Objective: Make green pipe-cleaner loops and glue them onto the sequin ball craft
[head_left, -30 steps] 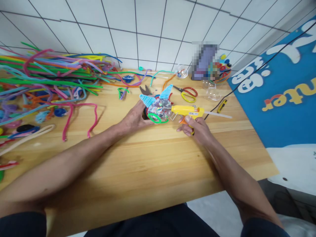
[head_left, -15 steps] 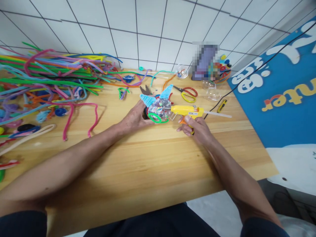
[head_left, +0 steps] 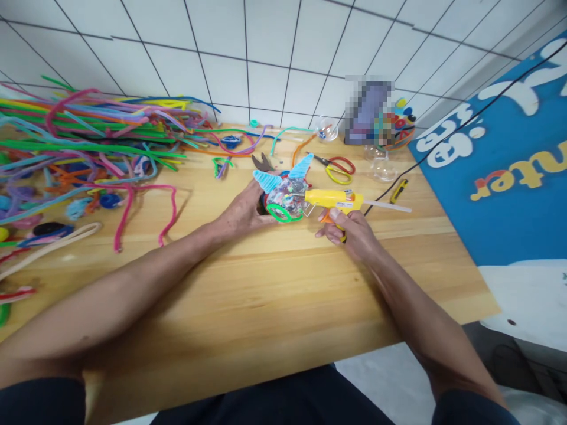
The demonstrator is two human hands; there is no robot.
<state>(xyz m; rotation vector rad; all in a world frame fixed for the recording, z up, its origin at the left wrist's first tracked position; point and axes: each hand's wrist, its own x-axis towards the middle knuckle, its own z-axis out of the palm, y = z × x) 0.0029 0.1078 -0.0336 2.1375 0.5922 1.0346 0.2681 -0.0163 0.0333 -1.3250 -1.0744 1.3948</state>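
Note:
My left hand is closed round the left side of a clear ball ornament with colourful bits inside. Two light blue pipe-cleaner ears stick up from its top, and a green pipe-cleaner ring sits on its front. In my right hand is a yellow hot glue gun, a finger at its orange trigger. Its nozzle points left, at the ball's right side; whether the tip touches cannot be made out. A translucent glue stick juts from the back of the gun.
Pipe cleaners lie heaped at the left. Behind the ball are pliers and red-and-yellow scissors. Clear plastic balls and a yellow utility knife are at the right. A black cord runs up right past a blue panel.
The glue gun's nozzle has shifted slightly left over the ball, my right hand moving with it. The ball has tilted or turned a little; my left hand keeps its hold.

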